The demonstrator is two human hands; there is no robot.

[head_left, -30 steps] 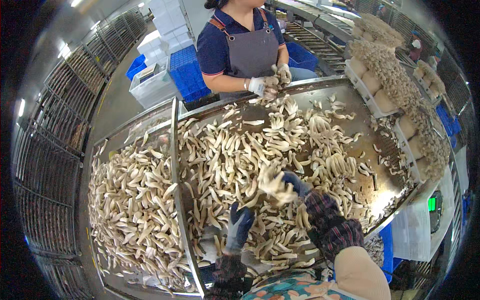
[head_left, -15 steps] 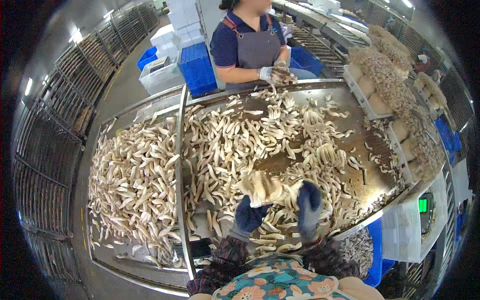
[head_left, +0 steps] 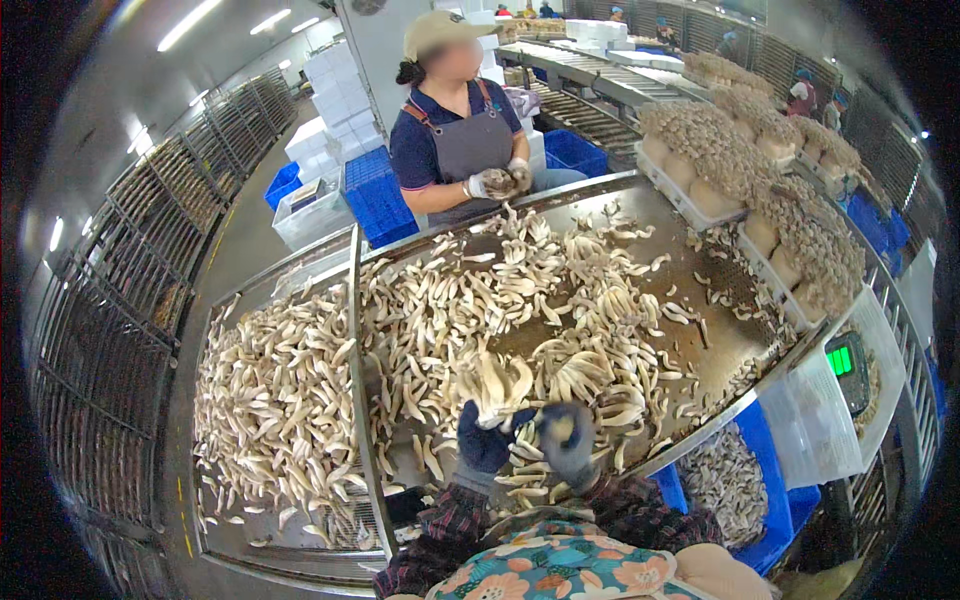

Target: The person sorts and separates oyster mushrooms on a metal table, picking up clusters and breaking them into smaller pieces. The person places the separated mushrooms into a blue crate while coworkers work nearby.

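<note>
Mushroom cluster [head_left: 493, 388]: prob. light, firm but brittle; stalks likely snap or bruise under a hard squeeze, and may be a bit slick if damp. Best hold (my est.) = low on the clump, where stalks bunch together, w/ loose fingers; avoid pulling on single tips.

Appearance: cream-white, thick curved stalks fanning up & out, approx. finger-shaped, tan shading betw. them. Cap ends hard to make out.

Position: in L hand [head_left: 483, 440], raised over near part of metal table [head_left: 725, 335], just R of the divider bar [head_left: 362, 400]; loose mushrooms [head_left: 430, 345] all round below.

L hand: gloved, fingers curled round the clump's lower end. R hand [head_left: 567, 440]: gloved, just beside, fingers seem bent (motion blur, so can't tell if it grips anything).
</note>
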